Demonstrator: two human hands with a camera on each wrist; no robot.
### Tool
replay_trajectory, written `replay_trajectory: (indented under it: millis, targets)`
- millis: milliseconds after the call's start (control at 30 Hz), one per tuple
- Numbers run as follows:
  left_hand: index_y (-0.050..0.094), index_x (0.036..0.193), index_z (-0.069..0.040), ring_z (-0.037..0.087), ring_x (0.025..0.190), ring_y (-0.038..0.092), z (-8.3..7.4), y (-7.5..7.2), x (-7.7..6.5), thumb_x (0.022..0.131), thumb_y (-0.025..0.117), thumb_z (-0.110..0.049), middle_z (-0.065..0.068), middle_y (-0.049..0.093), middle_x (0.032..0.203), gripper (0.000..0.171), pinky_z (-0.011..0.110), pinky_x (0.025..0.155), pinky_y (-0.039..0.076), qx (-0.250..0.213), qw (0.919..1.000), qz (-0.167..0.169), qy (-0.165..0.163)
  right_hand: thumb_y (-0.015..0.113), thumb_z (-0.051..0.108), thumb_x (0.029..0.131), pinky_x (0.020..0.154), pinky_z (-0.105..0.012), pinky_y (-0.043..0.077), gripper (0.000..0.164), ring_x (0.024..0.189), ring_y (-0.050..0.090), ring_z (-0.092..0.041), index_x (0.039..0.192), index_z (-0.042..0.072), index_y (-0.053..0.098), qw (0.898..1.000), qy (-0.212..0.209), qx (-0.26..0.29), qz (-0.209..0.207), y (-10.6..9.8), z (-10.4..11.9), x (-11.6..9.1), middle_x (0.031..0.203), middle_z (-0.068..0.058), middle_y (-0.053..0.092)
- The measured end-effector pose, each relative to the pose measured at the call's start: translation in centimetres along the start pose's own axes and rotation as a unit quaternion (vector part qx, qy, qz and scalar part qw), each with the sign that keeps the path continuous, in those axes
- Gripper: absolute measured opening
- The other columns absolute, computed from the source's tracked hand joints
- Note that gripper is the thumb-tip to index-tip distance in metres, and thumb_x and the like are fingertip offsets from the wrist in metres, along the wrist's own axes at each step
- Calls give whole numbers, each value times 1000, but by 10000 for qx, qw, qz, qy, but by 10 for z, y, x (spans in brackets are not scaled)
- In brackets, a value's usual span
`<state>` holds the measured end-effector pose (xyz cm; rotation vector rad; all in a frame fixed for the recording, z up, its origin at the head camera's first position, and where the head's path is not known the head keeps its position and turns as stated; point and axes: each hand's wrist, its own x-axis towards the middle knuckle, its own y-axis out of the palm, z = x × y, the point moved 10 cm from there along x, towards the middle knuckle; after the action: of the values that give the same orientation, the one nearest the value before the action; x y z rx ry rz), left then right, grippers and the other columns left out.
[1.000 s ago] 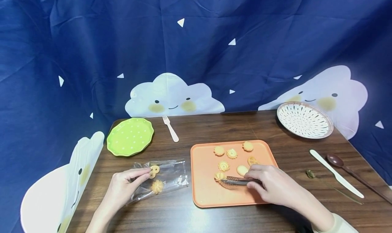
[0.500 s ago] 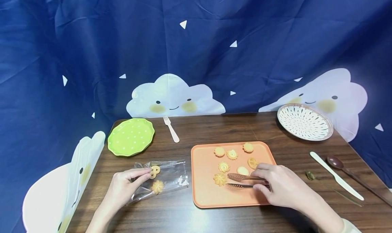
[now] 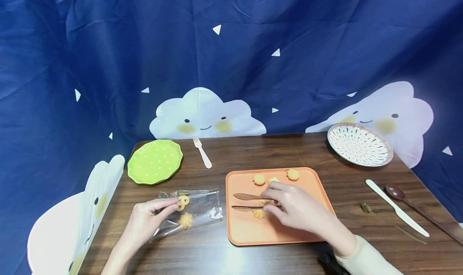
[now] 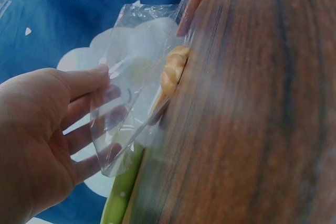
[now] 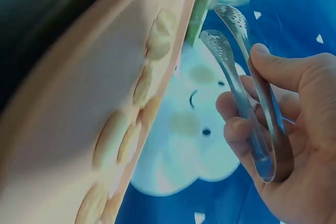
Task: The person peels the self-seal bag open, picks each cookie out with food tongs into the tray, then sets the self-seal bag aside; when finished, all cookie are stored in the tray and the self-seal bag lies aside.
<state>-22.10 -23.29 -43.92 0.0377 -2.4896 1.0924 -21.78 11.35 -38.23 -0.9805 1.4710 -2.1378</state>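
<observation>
My left hand point(image 3: 146, 218) pinches the edge of a clear plastic bag point(image 3: 204, 206) lying on the table. Inside the bag are a pretzel-shaped cookie point(image 3: 183, 202) and a star-shaped cookie point(image 3: 186, 220). In the left wrist view the thumb and fingers hold the bag's film point(image 4: 113, 124). My right hand point(image 3: 294, 206) grips small metal tongs point(image 3: 247, 196) with perforated tips. Their tips stand apart with nothing between them, above the orange tray point(image 3: 246, 235). A star-shaped cookie point(image 3: 258, 214) lies beneath the tongs. My right hand hides several other cookies.
More cookies point(image 3: 259, 179) lie on the tray's far side. A green dotted plate point(image 3: 155, 162) and a white fork point(image 3: 202, 152) are at the back left. To the right are a patterned plate point(image 3: 359, 144), a white knife point(image 3: 396, 206), a brown spoon point(image 3: 395, 191) and a dried stem point(image 3: 366, 207).
The tongs gripped the star-shaped cookie on the tray, then opened and let it go. My right hand has since moved left and lifted with them. My left hand stays in place.
</observation>
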Motion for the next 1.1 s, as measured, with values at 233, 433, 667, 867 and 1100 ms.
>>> replay_trajectory:
  millis: [233, 433, 667, 867, 1100]
  targets:
    - [81, 105, -30, -5, 101, 72, -2, -1, 1, 84, 83, -23, -18, 79, 104, 22, 0, 89, 48, 27, 9999, -39, 155, 73, 31, 94, 66, -21, 52, 16, 75, 54, 1, 108, 22, 73, 9984, -175, 40, 538, 32, 15, 35, 97, 10, 64]
    - [81, 106, -29, -6, 102, 72, -4, 4, 0, 84, 83, -22, -16, 79, 106, 22, 0, 90, 49, -91, 9997, 61, 234, 71, 29, 95, 64, -21, 50, 11, 73, 51, 1, 104, 22, 71, 9964, -460, -89, 709, 52, 26, 55, 94, 9, 62]
    - [81, 106, -28, -7, 102, 71, -2, 2, 1, 85, 82, -22, -15, 79, 106, 22, 0, 90, 49, -131, 9996, 37, 243, 75, 36, 92, 60, -28, 52, 17, 74, 56, -2, 103, 24, 71, 9939, -749, -435, 684, 61, 34, 75, 91, 12, 59]
    - [81, 106, -27, -5, 101, 72, -1, 3, 1, 85, 82, -22, -14, 79, 106, 22, 1, 89, 50, -196, 9996, 92, 178, 75, 34, 91, 71, -30, 55, 25, 81, 55, -5, 112, 21, 73, 9910, -922, -309, 922, 73, 41, 86, 95, 9, 58]
    - [81, 106, -28, -5, 101, 72, -1, 3, 1, 86, 82, -23, -14, 79, 106, 21, 1, 88, 50, -187, 9997, 109, 145, 72, 23, 92, 79, -27, 57, 29, 86, 58, -6, 120, 18, 71, 9812, -1297, -154, 1417, 88, 61, 96, 106, 6, 63]
